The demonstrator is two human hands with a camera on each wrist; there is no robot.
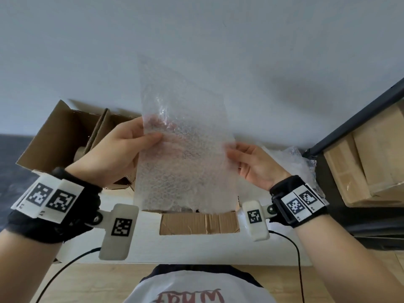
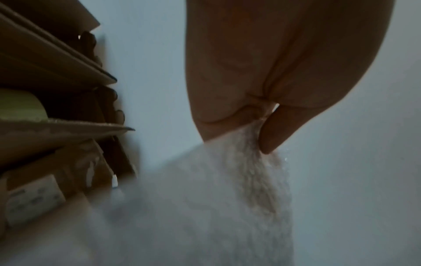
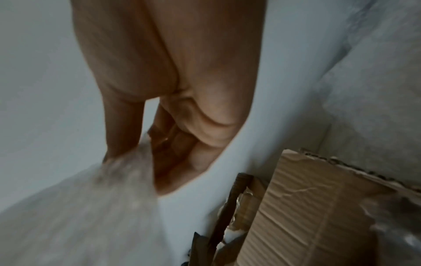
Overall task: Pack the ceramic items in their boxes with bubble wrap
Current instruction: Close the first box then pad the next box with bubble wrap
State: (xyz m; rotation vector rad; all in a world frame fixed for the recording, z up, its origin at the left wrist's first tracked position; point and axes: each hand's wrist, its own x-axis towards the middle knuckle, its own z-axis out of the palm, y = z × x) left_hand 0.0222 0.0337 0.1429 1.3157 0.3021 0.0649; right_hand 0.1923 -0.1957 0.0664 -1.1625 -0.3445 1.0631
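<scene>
I hold a clear sheet of bubble wrap [image 1: 185,136] upright in front of me, above the table. My left hand [image 1: 131,147] pinches its left edge between thumb and fingers, and the left wrist view shows that pinch on the bubble wrap [image 2: 246,180]. My right hand [image 1: 247,160] grips the right edge, thumb in front; the right wrist view shows the bubble wrap [image 3: 102,207] blurred. An open cardboard box [image 1: 65,136] stands behind my left hand, with a pale rounded item [image 2: 20,106] inside. A second cardboard box flap [image 1: 199,224] shows below the sheet.
More crumpled bubble wrap [image 1: 293,156] lies on the white table [image 1: 196,248] at the right. A dark-framed wooden shelf unit [image 1: 371,149] stands at the far right. A white wall fills the background. Torn cardboard [image 3: 314,207] sits near my right hand.
</scene>
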